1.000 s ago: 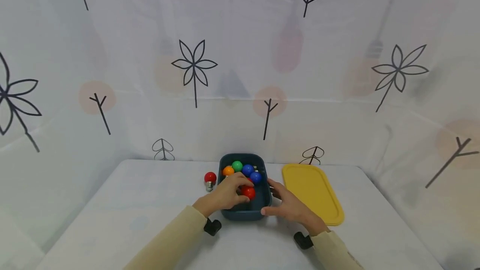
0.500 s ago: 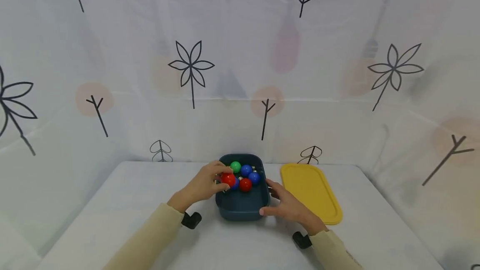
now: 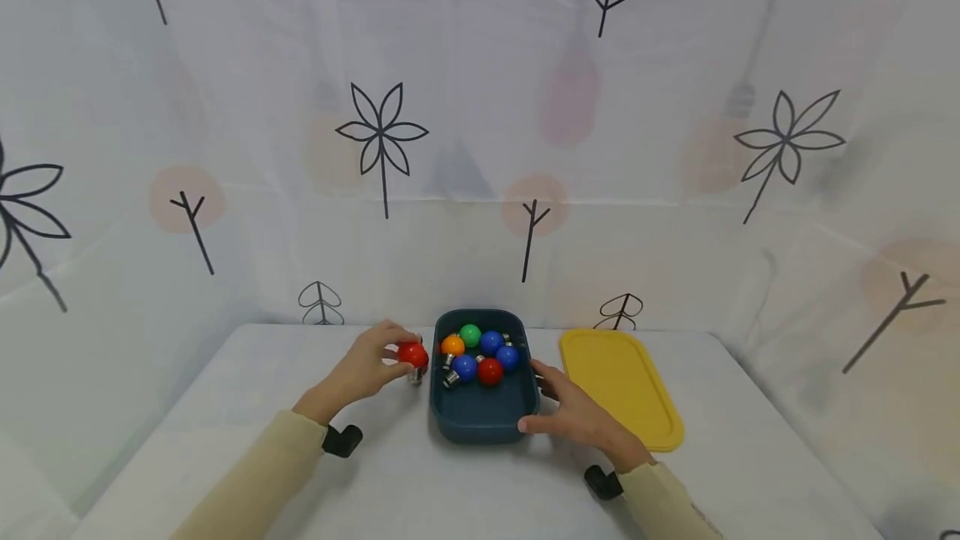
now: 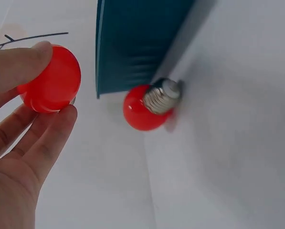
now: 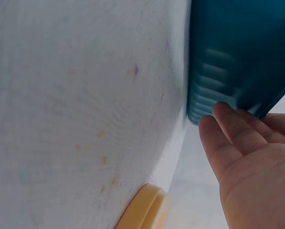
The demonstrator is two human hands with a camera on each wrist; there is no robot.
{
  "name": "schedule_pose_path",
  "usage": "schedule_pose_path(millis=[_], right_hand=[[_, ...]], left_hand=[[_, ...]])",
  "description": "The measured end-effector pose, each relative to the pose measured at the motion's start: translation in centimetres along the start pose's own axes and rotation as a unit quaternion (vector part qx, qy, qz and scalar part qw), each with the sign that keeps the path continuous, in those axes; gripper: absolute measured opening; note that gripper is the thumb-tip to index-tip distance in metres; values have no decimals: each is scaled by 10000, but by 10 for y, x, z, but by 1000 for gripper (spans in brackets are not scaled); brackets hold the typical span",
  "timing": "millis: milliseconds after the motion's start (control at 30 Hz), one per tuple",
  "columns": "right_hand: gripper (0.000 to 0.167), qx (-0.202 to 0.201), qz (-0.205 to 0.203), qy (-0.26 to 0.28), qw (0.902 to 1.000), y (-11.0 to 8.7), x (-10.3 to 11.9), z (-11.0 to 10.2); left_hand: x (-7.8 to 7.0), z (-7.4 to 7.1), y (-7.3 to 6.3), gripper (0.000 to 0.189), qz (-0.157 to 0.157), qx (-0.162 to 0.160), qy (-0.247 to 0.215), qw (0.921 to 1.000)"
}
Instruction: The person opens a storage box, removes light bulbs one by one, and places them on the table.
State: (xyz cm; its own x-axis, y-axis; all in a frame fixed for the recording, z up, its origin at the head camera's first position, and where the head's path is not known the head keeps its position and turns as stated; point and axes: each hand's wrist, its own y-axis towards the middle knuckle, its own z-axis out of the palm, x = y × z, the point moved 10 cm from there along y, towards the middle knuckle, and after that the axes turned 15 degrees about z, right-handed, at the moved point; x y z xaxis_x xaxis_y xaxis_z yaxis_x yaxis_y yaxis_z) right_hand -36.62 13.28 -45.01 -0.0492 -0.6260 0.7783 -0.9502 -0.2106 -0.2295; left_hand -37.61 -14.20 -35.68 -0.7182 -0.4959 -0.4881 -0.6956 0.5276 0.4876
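Note:
My left hand (image 3: 363, 367) pinches a red light bulb (image 4: 56, 81) between thumb and fingertips, left of the dark teal bin (image 3: 483, 432). The bulb's base is mostly hidden. Below it another red bulb (image 4: 141, 113) with a silver screw base lies on the table beside the bin. Inside the bin lie a green bulb (image 3: 470, 335), an orange bulb (image 3: 453, 346), a red bulb (image 3: 490, 372) and several blue bulbs (image 3: 465, 367). With fingers loosely spread, my right hand (image 3: 577, 413) rests against the bin's right side, its fingertips (image 5: 224, 110) at the wall.
A yellow lid (image 3: 622, 386) lies flat to the right of the bin, behind the right hand. The white-covered table (image 3: 465, 494) runs back to a patterned cloth backdrop (image 3: 457, 257).
My left hand has lifted the red bulb out of the bin and carried it left, past the bin's left wall. The right hand stays at the bin's side.

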Motion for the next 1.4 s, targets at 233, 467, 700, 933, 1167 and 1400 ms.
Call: schedule_pose_path(millis=[233, 467, 700, 933, 1167, 1400], right_hand=[[101, -46, 12, -54, 10000, 0, -1, -1], [102, -45, 31, -23, 10000, 1, -2, 0], [102, -23, 21, 18, 10000, 1, -2, 0], [102, 36, -58, 30, 10000, 2, -1, 1], [100, 70, -153, 55, 9998, 0, 2, 0], [99, 124, -235, 92, 9996, 0, 3, 1]], left_hand=[[23, -1, -12, 43, -234, -73, 158, 9996], [46, -1, -21, 43, -621, -196, 119, 9978], [74, 8, -29, 42, -1051, -173, 120, 9942], [86, 18, -35, 40, -1377, -68, 12, 9905], [93, 25, -37, 38, -1478, 87, 14, 9890], [96, 28, -37, 36, -1487, 162, 71, 9887]])
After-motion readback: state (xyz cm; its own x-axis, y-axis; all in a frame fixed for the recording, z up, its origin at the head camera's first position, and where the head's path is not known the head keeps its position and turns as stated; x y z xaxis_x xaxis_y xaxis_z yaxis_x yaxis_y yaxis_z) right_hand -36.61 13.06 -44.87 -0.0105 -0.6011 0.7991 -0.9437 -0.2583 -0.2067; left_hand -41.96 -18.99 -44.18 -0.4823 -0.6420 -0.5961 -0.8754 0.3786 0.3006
